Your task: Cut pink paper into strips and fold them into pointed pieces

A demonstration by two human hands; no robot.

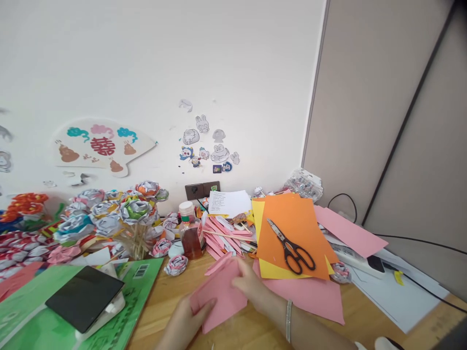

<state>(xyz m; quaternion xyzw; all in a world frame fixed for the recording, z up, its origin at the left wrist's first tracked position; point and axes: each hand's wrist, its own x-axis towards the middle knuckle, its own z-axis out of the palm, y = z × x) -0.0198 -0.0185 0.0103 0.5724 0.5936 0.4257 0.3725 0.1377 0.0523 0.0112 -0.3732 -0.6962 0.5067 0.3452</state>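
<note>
pink paper (226, 305) is pinched by the left fingers (207, 311) and the right fingers (240, 282), and might be creased crookedly if pulled unevenly between them.

Table, pale brown wood with visible grain (156, 294). On it, from left to right:

- Large flat green book or folder with a printed barcode (140, 287), at the left front.
- Upright clear bottle of reddish-brown liquid with a white cap (191, 239), toward the back.
- Round rosette of crumpled pink-and-white paper (176, 265), in front of the bottle, near the green item's far corner.
- Loose heap of long pink paper strips (222, 238), right of the bottle; its lowest layer hidden.
- Flat pink paper sheet (306, 299), its upper part under other sheets.
- Overlapping plain white paper sheets (404, 296), at the far right.
</note>
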